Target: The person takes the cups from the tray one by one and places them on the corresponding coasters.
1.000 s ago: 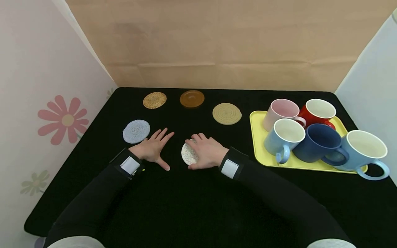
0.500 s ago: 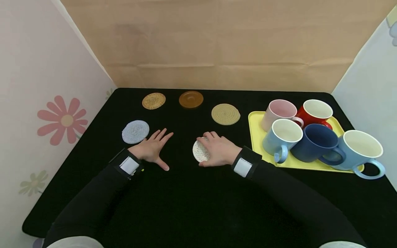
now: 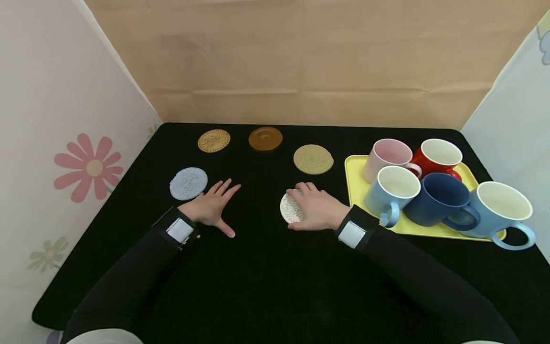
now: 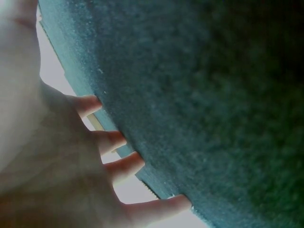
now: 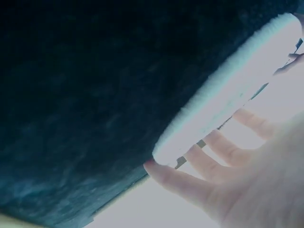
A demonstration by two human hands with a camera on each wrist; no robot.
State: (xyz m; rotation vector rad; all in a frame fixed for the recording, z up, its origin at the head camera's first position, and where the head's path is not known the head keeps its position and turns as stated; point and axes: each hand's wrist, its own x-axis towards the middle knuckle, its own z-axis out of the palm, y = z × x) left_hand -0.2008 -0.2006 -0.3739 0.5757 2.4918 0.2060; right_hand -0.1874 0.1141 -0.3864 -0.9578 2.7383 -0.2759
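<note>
Round white coaster (image 3: 290, 209), speckled top, partly under right grip (image 3: 319, 209)

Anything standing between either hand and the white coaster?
Nothing visible. The right hand is on the white coaster, its fingers at the edge; between the left hand and that coaster, only black tabletop shows.

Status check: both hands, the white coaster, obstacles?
Left hand spread, nothing held. Right hand grips white coaster by its edge. Nearest possible obstacles: tan coaster beyond, yellow tray of mugs to the right.
</note>
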